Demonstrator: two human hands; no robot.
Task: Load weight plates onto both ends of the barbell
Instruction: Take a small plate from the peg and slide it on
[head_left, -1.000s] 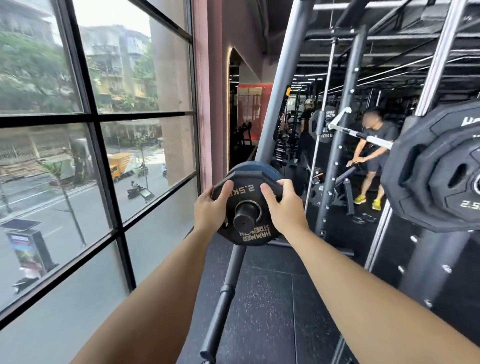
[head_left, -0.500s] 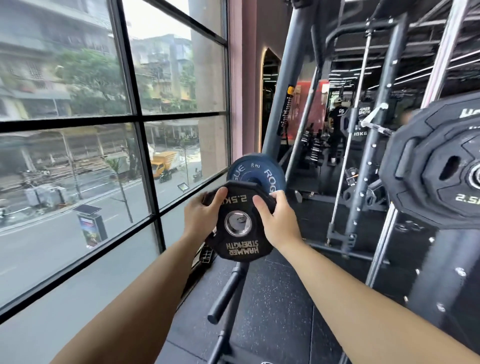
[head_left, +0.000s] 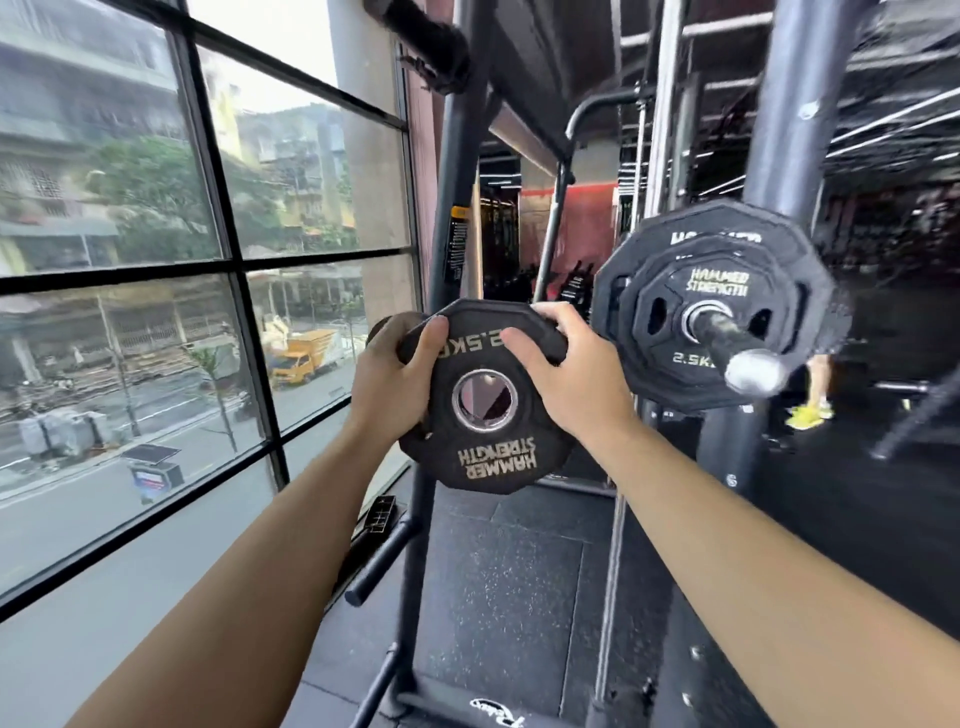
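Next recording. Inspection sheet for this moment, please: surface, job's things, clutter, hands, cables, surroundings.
Surface: black speckled rubber floor.
Job's things: 2.5 kg plate held in the air, on no bar; barbell sleeve at right carries two loaded plates, its tip bare.
Clutter: small dark object at the window's foot, unidentifiable.
Hands: left hand and right hand grip the plate's upper rim, one each side.
Cables: nothing seen.
Surroundings: window at left, rack upright ahead, yellow shoes of another person beyond.

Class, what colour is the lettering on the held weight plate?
Gold, on the black weight plate; head view.
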